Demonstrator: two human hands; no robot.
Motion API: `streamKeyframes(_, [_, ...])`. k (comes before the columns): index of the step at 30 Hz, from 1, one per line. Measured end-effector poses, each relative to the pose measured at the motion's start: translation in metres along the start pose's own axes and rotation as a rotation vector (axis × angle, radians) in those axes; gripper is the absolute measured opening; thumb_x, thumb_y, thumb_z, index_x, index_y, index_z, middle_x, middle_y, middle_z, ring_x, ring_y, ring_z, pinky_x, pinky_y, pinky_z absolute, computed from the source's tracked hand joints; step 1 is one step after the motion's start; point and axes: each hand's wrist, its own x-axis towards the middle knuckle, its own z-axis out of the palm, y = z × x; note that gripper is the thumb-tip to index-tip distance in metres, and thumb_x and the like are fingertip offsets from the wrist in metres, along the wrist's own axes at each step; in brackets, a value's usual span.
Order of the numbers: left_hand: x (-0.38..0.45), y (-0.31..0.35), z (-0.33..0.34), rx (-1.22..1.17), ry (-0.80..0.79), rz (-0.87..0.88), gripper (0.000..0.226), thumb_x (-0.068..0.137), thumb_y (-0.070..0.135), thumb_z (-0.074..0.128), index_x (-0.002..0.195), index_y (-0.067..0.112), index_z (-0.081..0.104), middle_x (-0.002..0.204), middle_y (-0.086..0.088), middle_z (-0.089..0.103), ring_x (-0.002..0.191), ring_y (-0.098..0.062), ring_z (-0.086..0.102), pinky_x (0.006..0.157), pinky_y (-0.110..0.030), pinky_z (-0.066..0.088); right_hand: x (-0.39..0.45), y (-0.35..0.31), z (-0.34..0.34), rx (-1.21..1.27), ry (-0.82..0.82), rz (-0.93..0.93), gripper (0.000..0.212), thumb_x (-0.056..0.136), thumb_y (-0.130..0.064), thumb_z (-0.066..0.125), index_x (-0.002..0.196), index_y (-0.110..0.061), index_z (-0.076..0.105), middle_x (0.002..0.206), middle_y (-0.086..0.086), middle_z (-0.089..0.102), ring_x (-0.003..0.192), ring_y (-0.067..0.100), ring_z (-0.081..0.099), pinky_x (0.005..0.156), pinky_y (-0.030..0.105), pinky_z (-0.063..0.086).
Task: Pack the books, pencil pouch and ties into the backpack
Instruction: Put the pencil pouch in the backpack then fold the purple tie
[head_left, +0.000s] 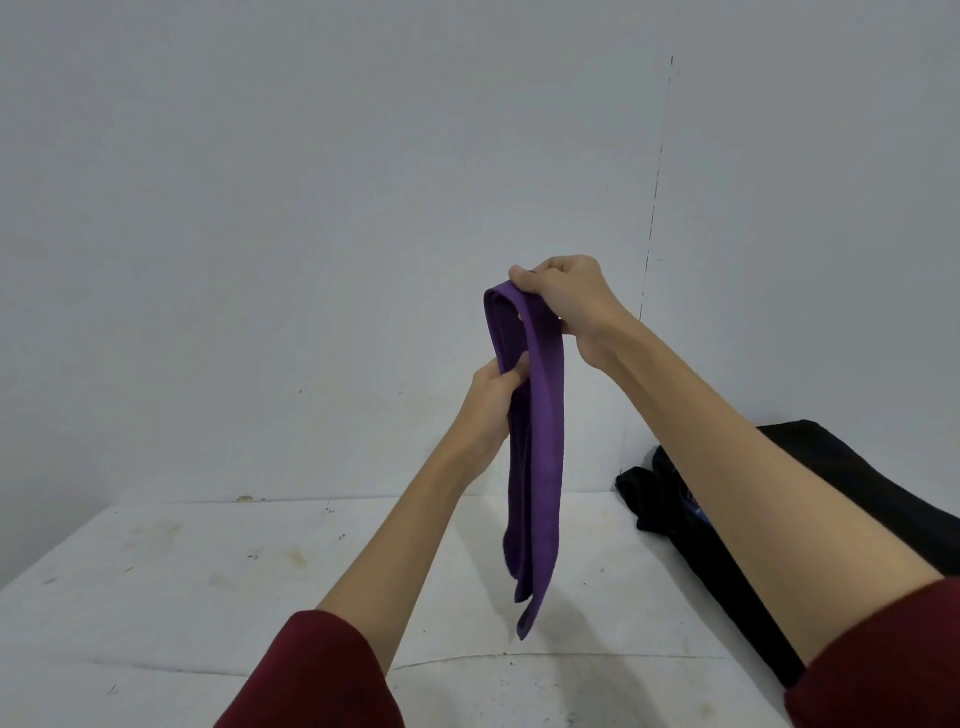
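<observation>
Purple tie (537, 441) folded over and dangling mid-air above the white table (208, 571).

Your right hand (566, 299) is clamped around the fold up top and your left hand (491, 395) pinches the doubled strip lower down. It looks light, floppy and a bit slick, so I'd keep hold at the fold or it'll unravel. The black backpack (727, 519) lies to your right; I can't make out whether it's open or what's inside.
</observation>
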Motion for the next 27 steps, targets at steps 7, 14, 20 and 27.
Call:
streamKeyframes(7, [-0.006,-0.003,0.017,-0.009,0.009,0.016,0.024,0.102,0.021,0.035,0.097,0.022,0.058,0.080,0.003,0.073,0.080,-0.020,0.071,0.066,-0.027,0.055,0.004,0.012,0.013,-0.177,0.247,-0.034,0.031,0.091,-0.029,0.054,0.067,-0.015,0.040,0.064,-0.004,0.045,0.060,0.013,0.044,0.059,0.025,0.036])
streamKeyframes(14, [-0.016,-0.011,0.028,0.009,0.016,-0.006,0.027,0.104,0.020,0.029,0.097,0.021,0.056,0.063,0.009,0.070,0.061,-0.004,0.067,0.058,-0.018,0.052,-0.002,0.009,0.021,-0.306,0.462,-0.224,0.032,0.096,-0.020,0.047,0.116,0.001,0.034,0.065,-0.007,0.038,0.072,0.023,0.049,0.066,0.034,0.040])
streamKeyframes(20, [-0.021,-0.011,0.041,-0.011,0.041,-0.001,0.030,0.103,0.012,0.030,0.090,0.023,0.055,0.056,0.014,0.067,0.052,-0.002,0.064,0.054,-0.017,0.050,-0.001,0.008,0.018,-0.259,0.523,-0.213,0.032,0.098,-0.021,0.045,0.118,0.001,0.034,0.069,-0.011,0.035,0.072,0.023,0.050,0.066,0.030,0.036])
streamKeyframes(27, [-0.028,-0.017,0.049,-0.032,0.070,-0.008,0.029,0.103,0.015,0.032,0.087,0.021,0.056,0.056,0.012,0.066,0.052,-0.002,0.064,0.055,-0.018,0.051,0.003,0.004,0.013,-0.238,0.623,-0.129,0.008,0.090,-0.012,0.043,0.091,-0.011,0.036,0.061,-0.008,0.038,0.053,0.008,0.037,0.047,0.026,0.027])
